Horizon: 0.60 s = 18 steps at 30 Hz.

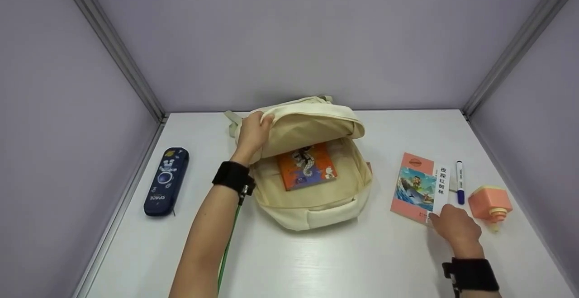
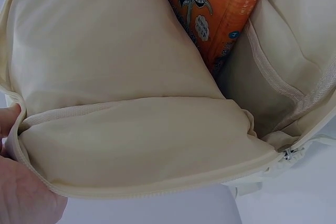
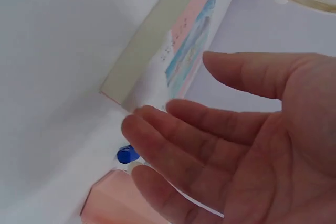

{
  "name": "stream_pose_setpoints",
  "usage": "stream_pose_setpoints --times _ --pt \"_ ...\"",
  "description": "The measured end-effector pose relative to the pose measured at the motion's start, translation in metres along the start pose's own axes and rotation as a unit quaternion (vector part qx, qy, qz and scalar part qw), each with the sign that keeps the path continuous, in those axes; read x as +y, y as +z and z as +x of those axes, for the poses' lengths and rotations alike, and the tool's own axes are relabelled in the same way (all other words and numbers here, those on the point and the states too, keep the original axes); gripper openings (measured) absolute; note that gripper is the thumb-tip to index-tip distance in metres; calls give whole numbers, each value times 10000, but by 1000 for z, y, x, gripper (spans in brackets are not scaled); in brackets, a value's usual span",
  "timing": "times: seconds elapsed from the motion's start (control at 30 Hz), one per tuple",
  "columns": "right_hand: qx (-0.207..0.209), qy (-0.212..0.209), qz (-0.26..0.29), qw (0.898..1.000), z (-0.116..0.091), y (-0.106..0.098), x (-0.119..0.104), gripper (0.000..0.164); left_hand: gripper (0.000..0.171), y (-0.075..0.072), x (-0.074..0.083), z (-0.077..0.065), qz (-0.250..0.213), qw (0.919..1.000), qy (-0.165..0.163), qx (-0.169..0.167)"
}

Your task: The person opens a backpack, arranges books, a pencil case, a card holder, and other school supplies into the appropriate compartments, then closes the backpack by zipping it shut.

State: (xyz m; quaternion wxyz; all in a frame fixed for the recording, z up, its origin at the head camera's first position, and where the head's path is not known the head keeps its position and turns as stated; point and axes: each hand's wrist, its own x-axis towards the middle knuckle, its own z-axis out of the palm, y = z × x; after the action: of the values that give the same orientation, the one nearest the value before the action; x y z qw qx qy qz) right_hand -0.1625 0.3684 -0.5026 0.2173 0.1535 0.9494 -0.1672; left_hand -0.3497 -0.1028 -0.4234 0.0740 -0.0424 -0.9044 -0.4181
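My left hand pinches the zippered edge of the cream backpack's raised front flap, thumb on the inner side in the left wrist view. The backpack lies opened on the table. Inside it rests an orange book, its upper part hidden under the flap; the left wrist view shows its cover too. Over at the right, my right hand is at the lower corner of a pink book with a seascape cover. In the right wrist view its fingers are loosely extended, thumb apart, palm holding nothing.
A whiteboard marker with a blue cap lies right of the pink book. Beside it is a pink-orange bottle-like object. A navy pencil case with space pictures lies at the left. Grey-white panels enclose the white table.
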Motion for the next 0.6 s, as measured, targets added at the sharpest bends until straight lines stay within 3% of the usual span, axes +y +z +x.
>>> stream_pose_setpoints --times 0.23,0.6 --pt "-132 568 501 9970 15 11 12 79 36 0 0 -1 52 10000 15 -61" --pt "-614 740 800 9921 23 11 19 100 35 1 -1 0 58 9999 117 -4"
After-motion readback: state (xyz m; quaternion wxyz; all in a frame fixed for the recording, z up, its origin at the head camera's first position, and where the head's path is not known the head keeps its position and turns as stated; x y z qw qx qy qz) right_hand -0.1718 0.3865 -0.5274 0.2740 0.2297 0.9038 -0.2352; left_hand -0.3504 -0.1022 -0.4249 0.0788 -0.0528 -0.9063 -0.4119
